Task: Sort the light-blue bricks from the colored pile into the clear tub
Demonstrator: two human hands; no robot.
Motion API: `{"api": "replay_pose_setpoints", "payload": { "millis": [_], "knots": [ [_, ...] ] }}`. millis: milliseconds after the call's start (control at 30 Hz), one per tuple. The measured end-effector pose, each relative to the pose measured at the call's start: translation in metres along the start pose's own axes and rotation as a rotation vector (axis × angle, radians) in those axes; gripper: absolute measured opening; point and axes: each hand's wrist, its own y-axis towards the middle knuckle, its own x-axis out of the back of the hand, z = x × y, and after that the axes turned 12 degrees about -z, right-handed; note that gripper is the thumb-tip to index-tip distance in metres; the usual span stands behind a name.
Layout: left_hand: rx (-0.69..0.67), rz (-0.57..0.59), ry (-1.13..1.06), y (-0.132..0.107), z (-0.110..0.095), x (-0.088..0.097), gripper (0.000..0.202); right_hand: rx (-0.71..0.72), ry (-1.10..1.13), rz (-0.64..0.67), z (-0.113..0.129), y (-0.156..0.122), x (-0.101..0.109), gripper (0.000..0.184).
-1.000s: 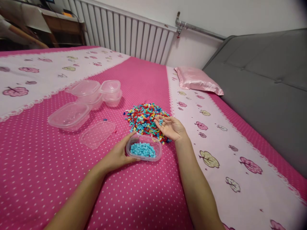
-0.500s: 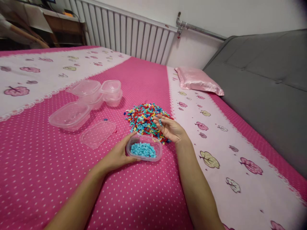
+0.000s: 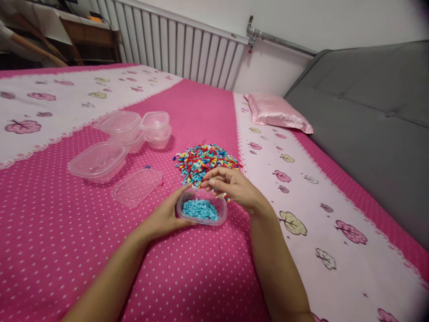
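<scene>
Done so far: the small tub holds a layer of light-blue pieces and no other colour that I can make out.
Left to do: the mixed heap just beyond the tub is large, with plenty of blue showing among the red, yellow and green. By my reckoning you are well short of halfway.
Left grip: your left hand is wrapped round the near-left end of the tub, which sits on the bed.
Right grip: your right hand hovers over the tub's far rim with its fingertips drawn together. Whether they are pinching a piece is too small to tell.
Around: a loose lid lies left of the tub. Beyond it are an empty tub and stacked tubs, and a pink pillow lies further off.
In the way: nothing lies between heap and tub. Another person's arm is far off at the upper left.
</scene>
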Motion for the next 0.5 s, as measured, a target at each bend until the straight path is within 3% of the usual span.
{"api": "replay_pose_setpoints", "payload": {
  "millis": [167, 267, 333, 400, 500],
  "knots": [
    [-0.029, 0.020, -0.048, 0.001, -0.001, -0.001, 0.083, 0.121, -0.179, 0.127, 0.007, -0.011, -0.005, 0.018],
    [-0.028, 0.013, -0.035, 0.001, 0.000, 0.000, 0.085, 0.201, -0.290, 0.120, 0.009, -0.012, -0.001, 0.020],
    [-0.021, -0.004, -0.015, 0.000, 0.001, 0.001, 0.087, 0.216, -0.395, 0.016, 0.007, -0.011, 0.005, 0.020],
    [-0.016, -0.020, 0.005, 0.000, 0.003, 0.001, 0.089, 0.177, -0.590, -0.187, 0.003, -0.007, 0.014, 0.021],
    [-0.010, -0.030, 0.017, -0.001, 0.005, 0.002, 0.091, -0.047, -0.992, -0.477, -0.007, 0.002, 0.031, 0.036]
  ]
}}
